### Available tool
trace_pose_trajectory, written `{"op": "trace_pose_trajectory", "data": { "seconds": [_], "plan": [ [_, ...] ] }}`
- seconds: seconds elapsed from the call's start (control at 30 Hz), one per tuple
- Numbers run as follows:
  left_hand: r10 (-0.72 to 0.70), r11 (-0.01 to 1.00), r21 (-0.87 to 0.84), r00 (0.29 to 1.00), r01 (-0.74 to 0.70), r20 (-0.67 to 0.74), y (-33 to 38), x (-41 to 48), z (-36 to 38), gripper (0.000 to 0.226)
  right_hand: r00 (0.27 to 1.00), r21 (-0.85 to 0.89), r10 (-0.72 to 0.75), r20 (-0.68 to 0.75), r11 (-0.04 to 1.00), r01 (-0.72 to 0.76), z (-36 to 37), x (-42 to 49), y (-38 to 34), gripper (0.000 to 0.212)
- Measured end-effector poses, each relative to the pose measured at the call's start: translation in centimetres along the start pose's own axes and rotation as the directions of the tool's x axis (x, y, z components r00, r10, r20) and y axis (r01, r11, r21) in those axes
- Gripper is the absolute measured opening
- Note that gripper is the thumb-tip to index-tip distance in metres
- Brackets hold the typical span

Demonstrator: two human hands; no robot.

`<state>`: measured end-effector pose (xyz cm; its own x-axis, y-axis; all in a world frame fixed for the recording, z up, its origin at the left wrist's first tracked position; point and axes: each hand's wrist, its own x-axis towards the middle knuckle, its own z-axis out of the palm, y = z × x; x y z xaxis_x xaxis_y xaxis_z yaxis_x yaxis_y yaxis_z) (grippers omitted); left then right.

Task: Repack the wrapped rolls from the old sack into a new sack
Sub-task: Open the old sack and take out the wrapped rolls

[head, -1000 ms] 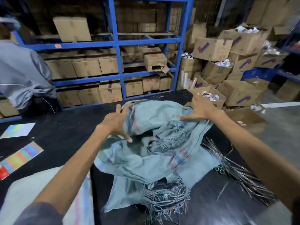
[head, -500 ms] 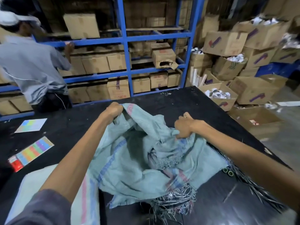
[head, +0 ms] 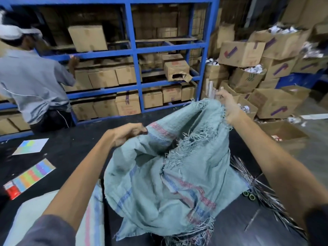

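Observation:
A worn pale-green woven sack point(head: 159, 178) with pink and blue stripes and frayed edges hangs over the black table point(head: 74, 150), lifted by both my hands. My left hand point(head: 127, 134) grips its upper edge at the left. My right hand point(head: 229, 107) grips the frayed rim higher up at the right. A second sack point(head: 53, 219), whitish with pink and blue stripes, lies flat at the lower left under my left arm. Thin shiny wrapped rolls point(head: 262, 189) lie in a heap on the table at the right, partly behind my right arm.
Two small green-ringed rolls point(head: 249, 195) lie by the heap. Coloured cards point(head: 33, 174) and a sheet point(head: 31, 146) lie at the left. A person in a grey shirt point(head: 32, 82) stands at the blue shelving point(head: 136, 68). Cardboard boxes point(head: 266, 68) pile up beyond the table's right edge.
My hands went from lying open on the sack to gripping its edges. Both then lifted it, the right hand higher and farther right, so the sack now hangs spread between them.

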<state>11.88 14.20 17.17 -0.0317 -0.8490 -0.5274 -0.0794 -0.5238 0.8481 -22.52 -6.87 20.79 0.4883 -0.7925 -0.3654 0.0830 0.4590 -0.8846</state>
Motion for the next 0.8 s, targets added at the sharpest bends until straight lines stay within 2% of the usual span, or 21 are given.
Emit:
{"op": "trace_pose_trajectory", "data": {
  "seconds": [0.03, 0.07, 0.1, 0.13, 0.2, 0.23, 0.3, 0.33, 0.37, 0.4, 0.47, 0.5, 0.53, 0.57, 0.6, 0.63, 0.67, 0.7, 0.73, 0.77, 0.8],
  "plan": [
    [-0.005, 0.984, 0.180, 0.998, -0.005, 0.056, 0.1, -0.3, -0.5, 0.077, 1.000, -0.054, -0.008, -0.012, 0.999, 0.007, -0.2, -0.8, 0.0, 0.071],
    [-0.015, 0.902, 0.432, 0.999, -0.002, 0.036, 0.4, -0.2, -1.1, 0.099, 1.000, -0.124, 0.009, -0.011, 0.992, -0.010, 0.2, -1.6, 0.1, 0.078],
    [0.020, 0.759, 0.651, 0.999, 0.002, -0.026, 0.6, 0.1, -1.3, 0.111, 0.998, -0.190, 0.047, 0.043, 0.981, -0.038, 0.6, -2.2, 0.0, 0.073],
    [0.083, 0.623, 0.781, 0.989, 0.044, -0.122, 0.6, 0.5, -1.4, 0.107, 0.990, -0.222, 0.085, 0.116, 0.973, -0.058, 0.6, -2.3, 0.0, 0.064],
    [0.303, 0.517, 0.853, 0.917, 0.070, -0.258, 0.2, 1.7, -1.9, 0.086, 0.975, -0.272, 0.138, 0.177, 0.958, -0.086, 0.4, -1.8, -0.6, 0.065],
    [0.402, 0.470, 0.878, 0.863, 0.093, -0.307, -0.3, 1.9, -2.1, 0.078, 0.980, -0.299, 0.146, 0.137, 0.949, -0.099, 0.2, -1.4, -1.0, 0.073],
    [0.539, 0.309, 0.897, 0.719, 0.315, -0.438, -2.4, 2.0, -2.6, 0.068, 0.991, -0.296, 0.132, 0.037, 0.948, -0.116, -0.6, -0.4, -2.3, 0.066],
    [0.560, 0.279, 0.843, 0.635, 0.460, -0.532, -3.4, 1.6, -2.9, 0.065, 0.993, -0.324, 0.114, -0.035, 0.939, -0.119, -1.0, 0.0, -2.8, 0.065],
    [0.531, 0.327, 0.765, 0.562, 0.554, -0.634, -4.5, 1.3, -3.2, 0.061, 0.992, -0.341, 0.092, -0.089, 0.933, -0.117, -1.8, 0.5, -3.0, 0.071],
    [0.460, 0.430, 0.683, 0.508, 0.590, -0.728, -5.4, 0.8, -3.5, 0.055, 0.990, -0.350, 0.046, -0.132, 0.933, -0.090, -3.4, 2.2, -3.1, 0.085],
    [0.179, 0.699, 0.440, 0.459, 0.563, -0.870, -6.9, 0.2, -4.7, 0.053, 0.978, -0.371, -0.044, -0.202, 0.928, -0.035, -5.6, 4.7, -3.0, 0.106],
    [0.010, 0.807, 0.294, 0.486, 0.512, -0.874, -7.6, 0.0, -5.0, 0.054, 0.967, -0.428, -0.091, -0.239, 0.903, -0.021, -4.9, 4.5, -2.9, 0.102],
    [-0.145, 0.909, 0.113, 0.558, 0.402, -0.817, -8.2, 0.1, -5.1, 0.054, 0.950, -0.537, -0.168, -0.262, 0.844, 0.001, -3.6, 3.3, -2.8, 0.083],
    [-0.263, 0.960, -0.124, 0.652, 0.252, -0.711, -8.6, 0.3, -4.8, 0.051, 0.938, -0.682, -0.249, -0.241, 0.731, 0.019, -2.0, 1.9, -2.7, 0.052],
    [-0.314, 0.925, -0.369, 0.727, 0.090, -0.610, -8.7, 0.6, -4.2, 0.042, 0.930, -0.791, -0.307, -0.200, 0.611, 0.031, -0.7, 0.6, -2.4, 0.028],
    [-0.323, 0.822, -0.567, 0.779, -0.050, -0.537, -8.3, 0.7, -3.3, 0.035, 0.911, -0.882, -0.377, -0.167, 0.470, 0.033, -0.1, 0.2, -2.0, 0.025],
    [-0.310, 0.715, -0.684, 0.809, -0.148, -0.500, -7.5, 0.7, -2.4, 0.034, 0.884, -0.926, -0.433, -0.175, 0.378, 0.002, 0.0, 0.3, -1.3, 0.027],
    [-0.286, 0.647, -0.738, 0.838, -0.189, -0.465, -6.6, 0.7, -1.6, 0.038, 0.858, -0.933, -0.474, -0.199, 0.360, -0.018, 0.1, 0.4, -0.7, 0.024],
    [-0.274, 0.630, -0.753, 0.854, -0.189, -0.443, -5.8, 1.1, -1.1, 0.042, 0.822, -0.917, -0.505, -0.262, 0.395, -0.050, 0.1, 0.7, 0.2, 0.017],
    [-0.289, 0.623, -0.762, 0.853, -0.178, -0.435, -4.8, 1.1, -0.4, 0.045, 0.801, -0.906, -0.517, -0.300, 0.417, -0.070, 0.1, 1.0, 1.1, 0.008],
    [-0.291, 0.655, -0.742, 0.858, -0.146, -0.425, -3.9, 1.1, 0.4, 0.047, 0.808, -0.865, -0.469, -0.357, 0.493, -0.097, 0.0, 1.6, 1.8, 0.013]
  ]
}}
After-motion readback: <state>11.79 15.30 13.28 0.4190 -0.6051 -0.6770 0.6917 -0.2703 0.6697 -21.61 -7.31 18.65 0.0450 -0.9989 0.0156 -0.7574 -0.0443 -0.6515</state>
